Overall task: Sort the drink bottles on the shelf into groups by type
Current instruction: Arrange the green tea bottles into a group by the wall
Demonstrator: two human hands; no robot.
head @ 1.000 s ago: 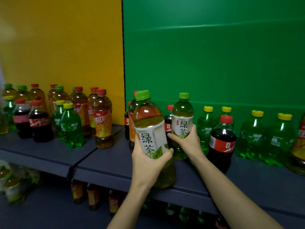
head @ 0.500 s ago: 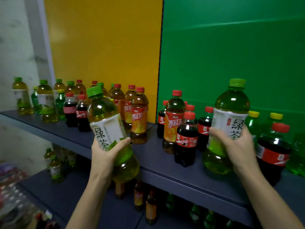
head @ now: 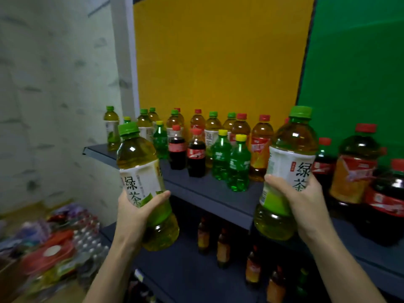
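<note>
My left hand (head: 135, 213) grips a green tea bottle (head: 142, 171) with a green cap and white label, held in the air in front of the dark shelf (head: 209, 193). My right hand (head: 306, 204) grips a second green tea bottle (head: 288, 162) of the same kind, held off the shelf's front edge. On the shelf stand mixed bottles: green tea bottles (head: 112, 127) at the far left, two cola bottles (head: 196, 154), green soda bottles (head: 239, 165) with yellow caps, and iced tea bottles (head: 261, 147) with red caps.
Larger iced tea (head: 354, 169) and cola bottles (head: 387, 202) crowd the shelf at the right. A lower shelf (head: 185, 270) holds several small brown bottles. Shrink-wrapped packs (head: 54, 243) lie on the floor at the left. A white wall bounds the shelf's left end.
The view has swung left along the shelf. Both hands have carried their green tea bottles leftward, away from the green-backed section toward the yellow-backed section.
</note>
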